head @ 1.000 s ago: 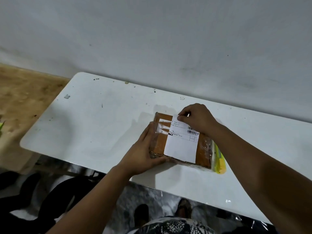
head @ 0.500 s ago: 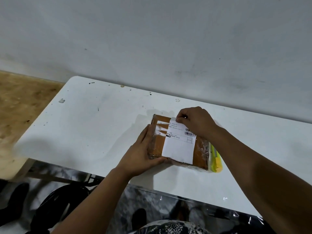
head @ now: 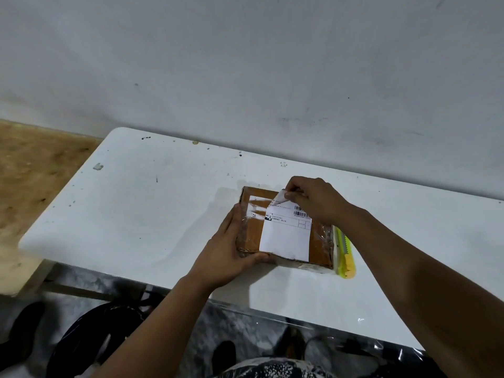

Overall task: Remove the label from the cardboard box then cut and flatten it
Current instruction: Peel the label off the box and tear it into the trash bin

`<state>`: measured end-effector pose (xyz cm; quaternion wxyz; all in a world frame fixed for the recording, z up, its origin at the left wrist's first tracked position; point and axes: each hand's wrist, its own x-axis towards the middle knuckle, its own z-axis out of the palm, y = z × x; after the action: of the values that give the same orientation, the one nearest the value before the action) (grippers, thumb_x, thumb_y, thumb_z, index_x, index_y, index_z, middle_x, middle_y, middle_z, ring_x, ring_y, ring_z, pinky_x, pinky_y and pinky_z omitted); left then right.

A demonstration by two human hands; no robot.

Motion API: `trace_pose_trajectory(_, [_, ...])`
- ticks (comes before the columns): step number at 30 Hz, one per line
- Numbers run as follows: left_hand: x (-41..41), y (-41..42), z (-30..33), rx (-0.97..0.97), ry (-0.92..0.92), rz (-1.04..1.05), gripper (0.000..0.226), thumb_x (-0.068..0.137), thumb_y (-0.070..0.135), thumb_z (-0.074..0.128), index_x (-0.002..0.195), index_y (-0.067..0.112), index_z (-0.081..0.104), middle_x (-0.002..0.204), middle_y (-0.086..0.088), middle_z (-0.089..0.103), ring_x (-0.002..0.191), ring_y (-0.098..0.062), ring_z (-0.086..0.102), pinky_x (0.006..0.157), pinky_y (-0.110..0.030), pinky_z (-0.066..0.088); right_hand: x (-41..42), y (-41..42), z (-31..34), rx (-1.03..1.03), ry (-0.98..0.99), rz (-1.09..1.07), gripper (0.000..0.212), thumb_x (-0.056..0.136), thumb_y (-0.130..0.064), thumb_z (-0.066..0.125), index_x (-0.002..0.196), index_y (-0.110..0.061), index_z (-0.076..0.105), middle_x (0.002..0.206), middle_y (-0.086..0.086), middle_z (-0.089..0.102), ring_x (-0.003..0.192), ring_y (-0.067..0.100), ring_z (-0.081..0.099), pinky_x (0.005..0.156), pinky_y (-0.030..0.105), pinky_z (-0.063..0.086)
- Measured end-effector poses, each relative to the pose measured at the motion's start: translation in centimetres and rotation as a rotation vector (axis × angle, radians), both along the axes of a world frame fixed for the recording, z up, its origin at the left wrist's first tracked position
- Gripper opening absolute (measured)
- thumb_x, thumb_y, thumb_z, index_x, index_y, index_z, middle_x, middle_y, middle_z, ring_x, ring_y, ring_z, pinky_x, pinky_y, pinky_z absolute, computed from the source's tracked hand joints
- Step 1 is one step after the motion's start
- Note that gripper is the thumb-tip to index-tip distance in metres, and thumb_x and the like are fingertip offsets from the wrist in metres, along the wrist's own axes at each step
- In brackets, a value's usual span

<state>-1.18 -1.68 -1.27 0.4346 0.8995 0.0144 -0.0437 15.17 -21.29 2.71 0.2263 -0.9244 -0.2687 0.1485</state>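
Label (head: pixel 285 236) corner pinched by right hand (head: pixel 313 200) (barcode visible, text unreadable).

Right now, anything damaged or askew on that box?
Only the label: its far corner is curled up off the box, pinched by the right hand. That's the peel, not damage. Clear tape on the box looks wrinkled.

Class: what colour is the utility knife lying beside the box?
Yellow utility knife, seen best in the head view.
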Motion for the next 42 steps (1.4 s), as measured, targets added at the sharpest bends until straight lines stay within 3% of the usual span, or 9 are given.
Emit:
trace_pose_trajectory(3, [0.0,0.1,-0.4,0.015,0.010,0.003,0.112,0.072,0.078,0.066,0.150,0.058,-0.013,0.166,0.026,0.006,0.151,-0.004,0.020,0.121,-0.036,0.032,0.2,-0.6,0.0,0.137,0.135,-0.072,0.021,0.096,-0.019,0.059,0.115,-0.027,0.057,0.110,-0.011,0.064,0.096,0.008,0.059,0.073,0.021,0.046])
trace_pose_trajectory(6, [0.1,0.2,-0.7,-0.005,0.012,0.013,0.116,0.074,0.075,0.070,0.156,0.051,-0.007,0.166,0.022,0.011,0.151,-0.008,0.025,0.119,-0.042,0.037,0.7,-1.5,-0.1,0.080,0.118,-0.117,0.046,0.091,-0.018,0.066,0.134,-0.024,0.052,0.111,-0.009,0.061,0.099,0.012,0.057,0.083,0.022,0.040])
trace_pose_trajectory(9, [0.1,0.2,-0.9,-0.002,0.008,0.014,0.116,0.072,0.077,0.069,0.156,0.051,-0.007,0.166,0.022,0.011,0.151,-0.009,0.026,0.118,-0.045,0.038,1.0,-2.0,-0.8,-0.002,0.107,-0.150,0.031,0.092,-0.026,0.065,0.122,-0.019,0.064,0.108,-0.006,0.059,0.098,0.012,0.054,0.083,0.023,0.036])
trace_pose_trajectory(15, [0.1,0.1,-1.0,-0.012,-0.019,0.025,0.117,0.068,0.081,0.065,0.157,0.049,-0.004,0.166,0.022,0.011,0.150,-0.005,0.026,0.118,-0.037,0.037,0.1,-1.1,-0.9,-0.056,-0.181,-0.180,0.014,0.091,-0.025,0.064,0.098,-0.020,0.076,0.098,-0.002,0.070,0.097,0.019,0.060,0.084,0.035,0.047])
trace_pose_trajectory(20, [0.1,-0.2,-1.0,-0.036,-0.040,0.054,0.113,0.071,0.070,0.074,0.155,0.053,0.001,0.161,0.030,0.014,0.141,0.003,0.032,0.106,-0.016,0.035,-0.4,-1.1,-0.9,-0.094,-0.247,-0.147,0.018,0.096,-0.024,0.055,0.098,-0.020,0.072,0.098,0.000,0.070,0.091,0.023,0.063,0.071,0.028,0.035])
trace_pose_trajectory(25, [0.4,0.0,-1.4,-0.025,-0.014,0.062,0.116,0.072,0.071,0.075,0.156,0.051,-0.002,0.165,0.025,0.013,0.148,-0.006,0.031,0.115,-0.038,0.042,0.1,-1.6,-0.3,-0.147,-0.225,-0.067,0.015,0.097,-0.027,0.052,0.096,-0.020,0.065,0.094,0.000,0.070,0.085,0.022,0.061,0.068,0.030,0.036])
trace_pose_trajectory(30, [0.3,-0.1,-1.2,-0.035,-0.027,0.061,0.115,0.070,0.074,0.073,0.155,0.055,-0.002,0.164,0.028,0.011,0.146,0.003,0.026,0.116,-0.030,0.037,0.2,-1.7,0.5,-0.198,-0.197,-0.014,0.013,0.099,-0.030,0.046,0.093,-0.022,0.055,0.092,0.001,0.067,0.080,0.024,0.059,0.067,0.034,0.041])
trace_pose_trajectory(37, [0.5,-0.1,-1.3,-0.050,-0.046,0.061,0.116,0.073,0.071,0.075,0.154,0.056,-0.008,0.165,0.024,0.014,0.150,-0.004,0.026,0.117,-0.043,0.039,-0.6,-1.7,1.6,-0.184,-0.135,0.028,0.013,0.101,-0.026,0.042,0.094,-0.018,0.049,0.089,0.000,0.061,0.077,0.023,0.053,0.065,0.033,0.034])
trace_pose_trajectory(42, [0.2,-0.5,-1.2,-0.014,-0.044,0.052,0.118,0.072,0.073,0.073,0.155,0.051,-0.008,0.165,0.019,0.015,0.144,-0.004,0.033,0.114,-0.036,0.041,-1.7,-1.5,1.3,-0.135,-0.143,-0.002,0.016,0.093,-0.030,0.054,0.103,-0.019,0.048,0.091,-0.004,0.058,0.082,0.024,0.057,0.064,0.032,0.037])
